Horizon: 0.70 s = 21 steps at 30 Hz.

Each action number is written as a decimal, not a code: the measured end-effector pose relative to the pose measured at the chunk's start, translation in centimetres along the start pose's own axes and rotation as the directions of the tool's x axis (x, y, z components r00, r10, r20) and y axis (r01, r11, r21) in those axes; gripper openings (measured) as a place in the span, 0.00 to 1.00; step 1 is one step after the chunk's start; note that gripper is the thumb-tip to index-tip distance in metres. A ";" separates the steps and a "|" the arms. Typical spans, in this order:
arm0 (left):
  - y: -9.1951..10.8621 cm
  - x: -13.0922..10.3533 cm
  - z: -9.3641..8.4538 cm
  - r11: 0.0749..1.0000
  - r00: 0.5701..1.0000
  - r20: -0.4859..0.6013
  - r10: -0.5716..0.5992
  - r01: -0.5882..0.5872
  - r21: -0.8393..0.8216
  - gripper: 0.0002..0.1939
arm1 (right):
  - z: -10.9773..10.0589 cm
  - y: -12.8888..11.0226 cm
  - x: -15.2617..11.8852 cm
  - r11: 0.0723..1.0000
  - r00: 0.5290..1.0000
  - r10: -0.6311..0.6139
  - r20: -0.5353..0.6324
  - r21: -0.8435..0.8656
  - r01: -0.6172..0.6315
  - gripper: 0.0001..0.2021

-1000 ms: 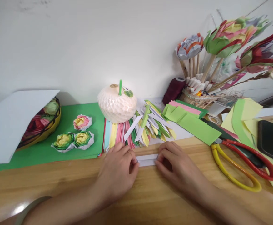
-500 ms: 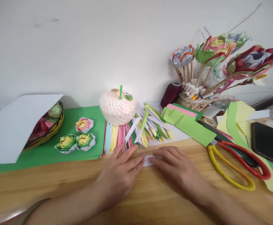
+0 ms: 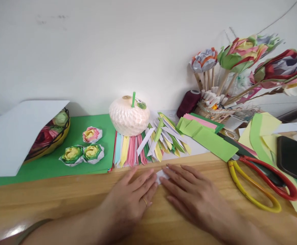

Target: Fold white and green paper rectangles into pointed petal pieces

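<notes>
A small piece of white paper [image 3: 161,176] lies on the wooden table between my hands, mostly covered by my fingers. My left hand [image 3: 135,192] rests on its left end, fingers stretched out and a ring on one of them. On the right end, my right hand [image 3: 189,187] lies flat with its fingers spread. Just beyond my hands are folded paper strips [image 3: 130,149] in several colours, with a looser heap of folded strips [image 3: 163,136] beside them. Whether the paper is folded under my fingers cannot be seen.
Scissors [image 3: 255,185] with red and yellow handles lie right, near a phone [image 3: 295,156] and green paper rectangles [image 3: 212,141]. A white textured container [image 3: 129,117] stands behind the strips. Paper flowers [image 3: 93,153] sit on green sheets [image 3: 74,126] left, beside a basket [image 3: 67,132].
My right hand has flattened, its fingers spreading over the white paper, and less of the paper shows. My left fingers have straightened. The view has shifted slightly.
</notes>
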<state>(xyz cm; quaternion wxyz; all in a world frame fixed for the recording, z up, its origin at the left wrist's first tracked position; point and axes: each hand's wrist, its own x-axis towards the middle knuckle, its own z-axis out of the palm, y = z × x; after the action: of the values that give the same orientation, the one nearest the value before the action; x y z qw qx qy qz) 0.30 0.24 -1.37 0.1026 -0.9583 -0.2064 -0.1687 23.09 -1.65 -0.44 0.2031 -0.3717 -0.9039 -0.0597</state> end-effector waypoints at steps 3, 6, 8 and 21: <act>-0.1 -0.2 0.1 0.998 0.998 0.042 -0.037 0.039 -0.043 0.17 | -0.1 0.0 0.0 1.000 1.000 0.003 0.024 -0.001 -0.003 0.14; -0.2 -0.5 0.0 0.989 0.991 0.116 -0.066 0.080 -0.122 0.17 | -0.2 0.1 -0.1 1.000 1.000 0.008 0.030 0.003 -0.008 0.14; -0.3 -0.7 0.0 0.979 0.984 0.144 -0.101 0.125 -0.164 0.17 | -0.3 0.3 -0.1 1.000 0.999 0.016 0.031 0.015 -0.016 0.13; -0.3 -0.6 0.0 0.979 0.987 -0.137 -0.086 0.059 -0.193 0.14 | -0.7 1.3 0.1 0.999 0.995 -0.023 -0.095 0.041 0.027 0.09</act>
<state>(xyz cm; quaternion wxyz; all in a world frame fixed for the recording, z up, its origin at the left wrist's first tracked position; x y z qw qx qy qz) -0.38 0.28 -1.57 0.0201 -0.9407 -0.2165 -0.2603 24.13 -0.86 0.22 0.2528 -0.3527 -0.8989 -0.0606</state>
